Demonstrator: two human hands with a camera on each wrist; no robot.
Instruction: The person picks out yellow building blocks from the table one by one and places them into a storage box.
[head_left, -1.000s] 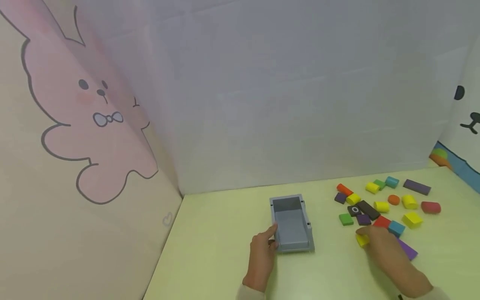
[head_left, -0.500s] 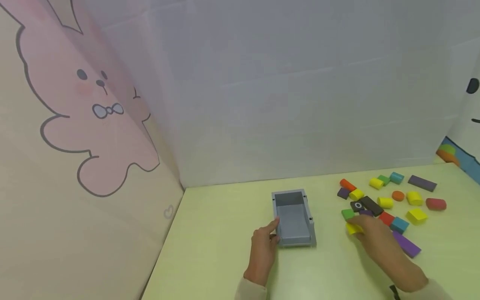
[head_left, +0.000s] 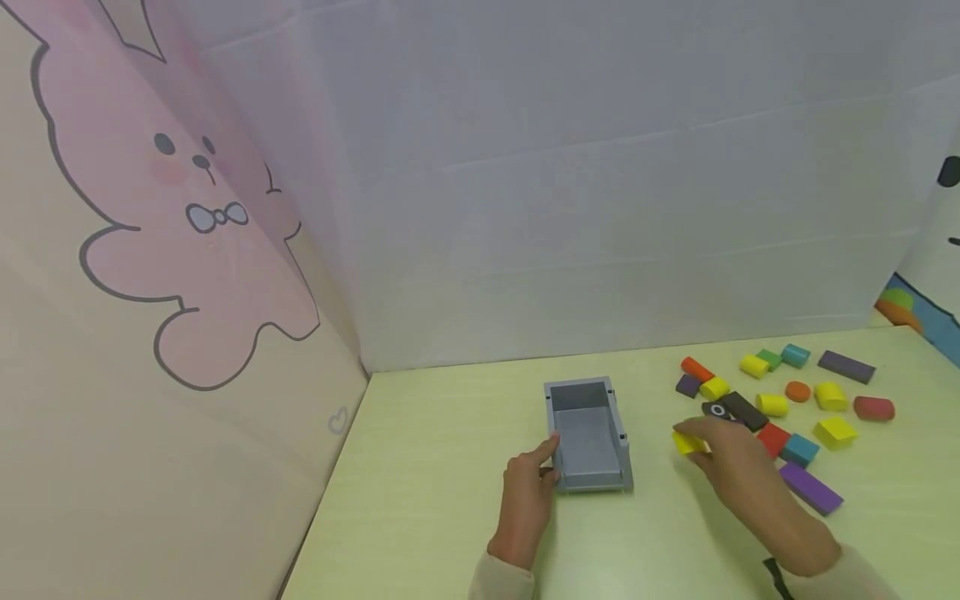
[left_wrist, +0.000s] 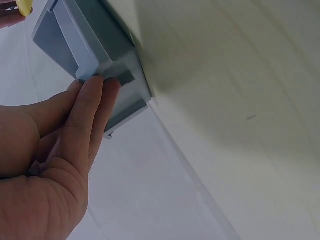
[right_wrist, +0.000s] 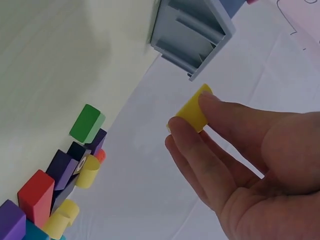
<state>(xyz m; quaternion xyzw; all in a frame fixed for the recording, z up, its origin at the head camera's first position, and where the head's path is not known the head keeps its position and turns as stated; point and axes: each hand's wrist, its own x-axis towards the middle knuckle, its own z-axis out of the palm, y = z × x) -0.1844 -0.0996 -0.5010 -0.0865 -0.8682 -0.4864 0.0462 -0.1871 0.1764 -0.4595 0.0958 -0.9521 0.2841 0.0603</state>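
A grey open-topped plastic box (head_left: 590, 482) stands on the table. My left hand (head_left: 525, 504) grips its near left side, thumb at the rim; in the left wrist view the fingertips (left_wrist: 92, 85) press against the box wall. To the right of the box, my right hand (head_left: 738, 479) holds a small yellow block (right_wrist: 192, 111) pinched between thumb and fingers, raised off the table. The right wrist view shows a green block (right_wrist: 87, 123) on the table, which the hand hides in the head view. The inside of the box shows only its bare floor.
Several coloured blocks lie scattered at the right, among them a red block (head_left: 772, 439), a blue block (head_left: 799, 450), a long purple block (head_left: 812, 488) and a dark plank (head_left: 745, 411). A white curtain (head_left: 600, 208) hangs behind the table.
My right hand has lifted the yellow block and carried it left, towards the box. The left hand stays at the box. The head view has shifted slightly.
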